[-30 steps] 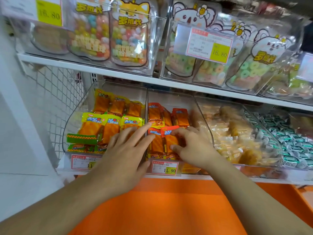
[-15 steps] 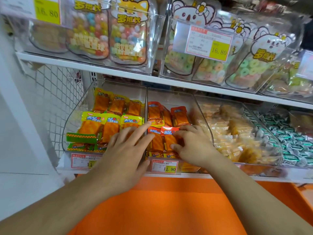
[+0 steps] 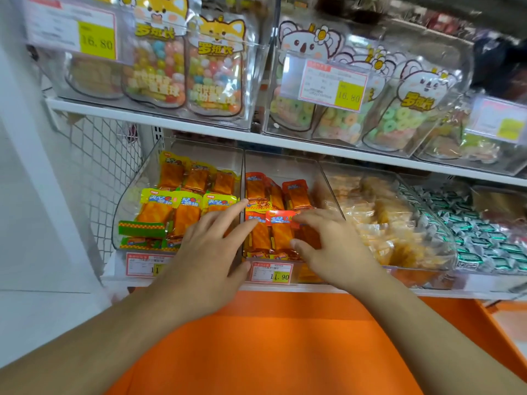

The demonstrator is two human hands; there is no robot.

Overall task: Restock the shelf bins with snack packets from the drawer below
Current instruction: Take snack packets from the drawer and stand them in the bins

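Red-topped packets (image 3: 281, 232) at frame centre barely shift; right hand (image 3: 333, 246) keeps pinching one, left hand (image 3: 211, 249) stays flat; straightening continues.

Two clear bins (image 3: 242, 172) stand side by side on the lower shelf. The left one holds yellow-topped packets (image 3: 182, 206) in rows; the right one holds red-topped packets (image 3: 281, 219), its front row upright, touching, labels facing out.
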